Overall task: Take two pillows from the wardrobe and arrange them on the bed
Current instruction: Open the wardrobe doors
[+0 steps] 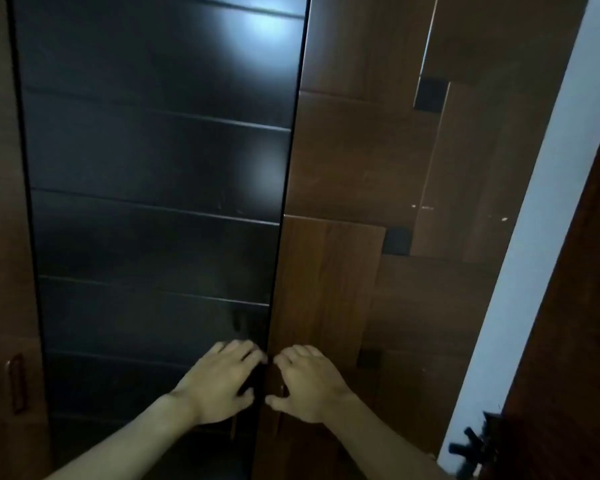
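Note:
The wardrobe fills the view and both doors are closed. Its left door (153, 202) is glossy black with thin horizontal grooves. Its right door (326, 271) is brown wood with small black squares. They meet at a vertical seam in the middle. My left hand (219, 382) curls around the handle on the black door's right edge. My right hand (309, 382) curls around the handle on the brown door's left edge. The lower ends of both handles show just beneath my hands. Neither a pillow nor the bed is in view.
A brown wardrobe panel on the far left carries another vertical handle (16, 382). To the right runs a strip of white wall (534, 237), then a dark brown room door (575, 306) with a black lever handle (471, 448).

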